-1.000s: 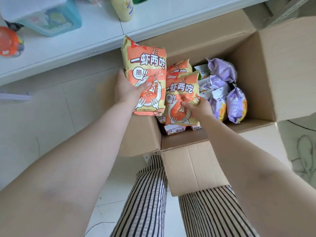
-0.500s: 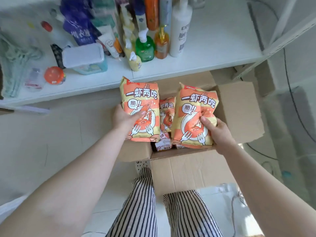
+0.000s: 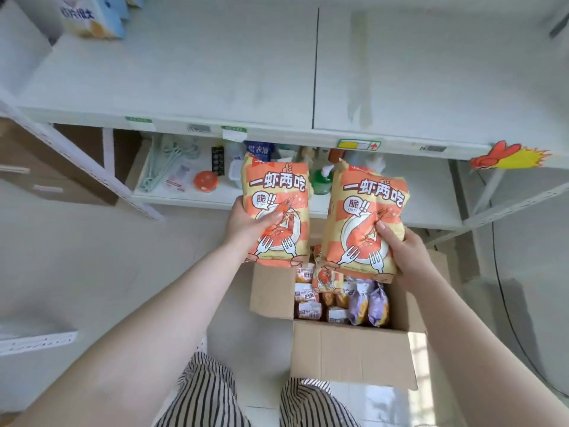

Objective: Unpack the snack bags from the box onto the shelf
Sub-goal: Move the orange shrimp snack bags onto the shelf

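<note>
My left hand (image 3: pixel 249 224) grips an orange and yellow shrimp snack bag (image 3: pixel 277 192), held upright above the box. My right hand (image 3: pixel 406 251) grips a second, identical shrimp snack bag (image 3: pixel 366 217) beside it. Both bags hang in front of the lower shelf and below the wide white upper shelf (image 3: pixel 215 72). The open cardboard box (image 3: pixel 348 352) sits on the floor under my hands. Inside it lie one more orange shrimp bag (image 3: pixel 326 278), several small white and orange packs (image 3: pixel 308 303) and purple bags (image 3: pixel 369 306).
The lower shelf (image 3: pixel 184 195) holds bottles, a green pump bottle (image 3: pixel 321 180), an orange round thing (image 3: pixel 205 180) and pale hangers. A blue and white box (image 3: pixel 92 16) stands at the upper shelf's far left. My striped trousers (image 3: pixel 209 392) are at the bottom.
Both hands have lifted their shrimp bags higher, clear of the box. My view has tilted up, so the wide upper shelf now shows above the shelf of bottles.
</note>
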{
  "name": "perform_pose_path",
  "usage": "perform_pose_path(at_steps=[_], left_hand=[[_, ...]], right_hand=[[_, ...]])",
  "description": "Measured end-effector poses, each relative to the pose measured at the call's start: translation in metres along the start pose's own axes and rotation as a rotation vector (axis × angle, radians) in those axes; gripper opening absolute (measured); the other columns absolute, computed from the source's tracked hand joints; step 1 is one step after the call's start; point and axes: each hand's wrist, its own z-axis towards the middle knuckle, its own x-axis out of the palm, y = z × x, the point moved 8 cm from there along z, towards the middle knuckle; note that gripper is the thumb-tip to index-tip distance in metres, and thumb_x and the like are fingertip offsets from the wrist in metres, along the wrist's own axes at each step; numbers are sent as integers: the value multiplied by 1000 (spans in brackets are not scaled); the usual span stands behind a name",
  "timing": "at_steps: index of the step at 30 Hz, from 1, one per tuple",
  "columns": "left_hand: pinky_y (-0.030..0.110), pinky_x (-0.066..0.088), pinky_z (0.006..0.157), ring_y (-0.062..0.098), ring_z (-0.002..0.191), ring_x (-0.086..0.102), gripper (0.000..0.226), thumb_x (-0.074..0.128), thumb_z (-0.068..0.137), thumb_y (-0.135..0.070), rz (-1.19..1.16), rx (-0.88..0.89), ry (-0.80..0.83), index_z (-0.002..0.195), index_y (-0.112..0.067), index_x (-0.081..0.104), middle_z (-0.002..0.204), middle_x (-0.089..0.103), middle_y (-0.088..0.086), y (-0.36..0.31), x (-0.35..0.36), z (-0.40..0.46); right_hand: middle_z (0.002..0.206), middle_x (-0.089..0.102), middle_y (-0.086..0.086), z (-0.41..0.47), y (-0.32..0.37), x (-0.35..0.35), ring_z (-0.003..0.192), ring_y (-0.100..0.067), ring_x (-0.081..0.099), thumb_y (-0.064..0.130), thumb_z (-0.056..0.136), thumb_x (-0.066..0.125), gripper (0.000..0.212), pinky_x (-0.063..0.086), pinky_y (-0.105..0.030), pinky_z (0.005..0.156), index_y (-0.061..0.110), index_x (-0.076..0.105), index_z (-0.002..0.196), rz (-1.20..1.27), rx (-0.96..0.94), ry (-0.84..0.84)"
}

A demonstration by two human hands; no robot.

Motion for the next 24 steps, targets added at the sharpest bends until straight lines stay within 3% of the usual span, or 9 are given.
perform_pose_path(at_steps=[4, 9, 13, 18, 24], left_hand=[[36, 55, 85, 15, 97, 67, 62, 88, 64, -28, -43, 70, 1, 116, -20, 56, 109, 69, -5, -25, -81, 14], [40, 55, 87, 13, 97, 67, 65, 88, 61, -37, 6, 156, 2, 116, -21, 57, 108, 69, -8, -50, -194, 40], [39, 54, 87, 14, 98, 66, 64, 87, 62, -39, 9, 172, -69, 115, -23, 54, 109, 68, -9, -73, -281, 58], [33, 53, 81, 12, 96, 65, 61, 86, 65, -36, -47, 190, -109, 114, -24, 52, 109, 66, -9, -100, -345, 80], [25, 47, 73, 11, 91, 63, 57, 85, 69, -30, -95, 183, -114, 115, -21, 52, 106, 65, -9, -128, -367, 121]], right_hand=[[99, 75, -16, -19, 40, 72, 90, -37, 73, 44, 68, 77, 60, 57, -51, 85, 6, 63, 112, -66, -60, 23], [81, 77, -8, -38, 70, 188, 66, -21, 74, 24, 89, 65, 22, 59, -31, 54, 7, 61, 102, -25, -124, 65], [92, 76, -10, -49, 92, 270, 73, -21, 75, 38, 70, 75, 47, 60, -31, 59, 10, 62, 105, -27, -176, 84], [85, 77, -3, -40, 117, 330, 72, -19, 75, 30, 89, 67, 22, 61, -31, 59, 13, 60, 101, -58, -175, 82], [94, 76, -9, -3, 156, 378, 79, -25, 74, 31, 88, 70, 29, 62, -39, 68, 12, 62, 107, -102, -217, 83]])
